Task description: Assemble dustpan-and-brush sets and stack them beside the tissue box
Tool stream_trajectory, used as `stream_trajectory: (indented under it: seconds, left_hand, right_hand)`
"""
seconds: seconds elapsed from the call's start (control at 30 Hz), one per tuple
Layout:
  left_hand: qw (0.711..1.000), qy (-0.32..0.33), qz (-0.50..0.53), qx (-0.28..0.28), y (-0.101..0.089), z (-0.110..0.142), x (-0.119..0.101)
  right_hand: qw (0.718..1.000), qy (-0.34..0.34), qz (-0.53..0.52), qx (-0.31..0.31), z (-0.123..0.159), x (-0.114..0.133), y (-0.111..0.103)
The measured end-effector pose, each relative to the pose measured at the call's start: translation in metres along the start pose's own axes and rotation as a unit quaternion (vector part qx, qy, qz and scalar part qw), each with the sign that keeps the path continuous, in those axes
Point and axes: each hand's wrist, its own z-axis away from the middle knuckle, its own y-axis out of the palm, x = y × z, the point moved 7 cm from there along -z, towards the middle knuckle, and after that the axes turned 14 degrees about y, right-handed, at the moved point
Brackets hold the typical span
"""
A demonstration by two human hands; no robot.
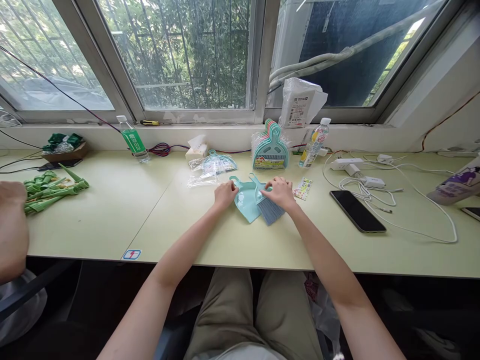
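Card (303,189) lay just right of the fingers of the right hand (280,192); print too small to read. Bottle (134,142), beyond the left hand (225,194) fingers, bore green label, characters illegible. Left fingertips pinched dustpan (245,202) edge; right fingers gripped brush (271,212). Both pieces overlapped between the fingertips.

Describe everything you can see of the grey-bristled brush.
The brush has a pale turquoise, plastic-looking handle and grey bristles fanning toward the person. It slants, handle end pointing away, partly over the matching dustpan. The right hand's grip is on its right side, hiding part of it.
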Motion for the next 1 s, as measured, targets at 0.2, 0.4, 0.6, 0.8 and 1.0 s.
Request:
stream_trajectory:
  seconds: [0.2,0.4,0.6,0.8,1.0]
  left_hand:
    - [0.984,0.164,0.034,0.058,0.017,0.007,-0.04]
    - [0.941,0.336,-0.011,0.046,0.016,0.013,-0.052]
    - [0.892,0.412,-0.187,-0.002,0.011,0.011,-0.047]
    - [0.852,0.466,-0.236,0.023,0.019,0.018,-0.049]
    - [0.863,0.45,-0.226,0.041,0.024,0.015,-0.051]
  right_hand:
    - [0.998,-0.049,0.019,0.038,0.01,0.015,0.019]
    - [0.997,-0.047,0.008,0.052,0.006,0.01,0.02]
    - [0.991,-0.071,-0.01,0.112,0.009,0.015,0.021]
    - [0.988,-0.077,-0.015,0.135,0.008,0.015,0.022]
    - [0.987,-0.068,-0.011,0.148,0.002,0.009,0.026]
